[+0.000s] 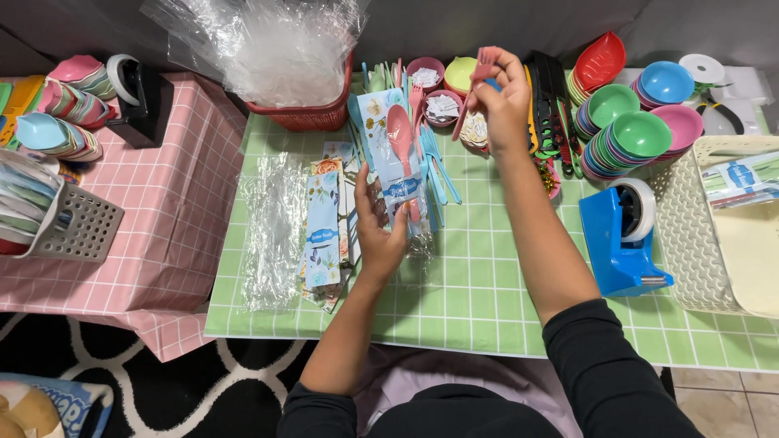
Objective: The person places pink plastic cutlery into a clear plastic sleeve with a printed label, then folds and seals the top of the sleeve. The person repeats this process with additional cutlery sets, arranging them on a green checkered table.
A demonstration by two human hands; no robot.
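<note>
My left hand [378,229] holds a clear plastic sleeve [398,166] upright over the green checked table [487,300]; a flowered card and a pink plastic spoon [400,138] sit inside it. Farther back, my right hand [501,96] pinches a pink plastic fork [473,88] by its head, above small bowls of paper slips [442,104]. Loose blue and pink cutlery [436,166] lies between the two hands.
A stack of flowered cards [323,231] and clear sleeves [274,231] lies left of my hand. A red basket of plastic wrap [304,113] stands at the back. Stacked coloured bowls [637,134], a blue tape dispenser [621,235] and a cream basket [734,243] fill the right.
</note>
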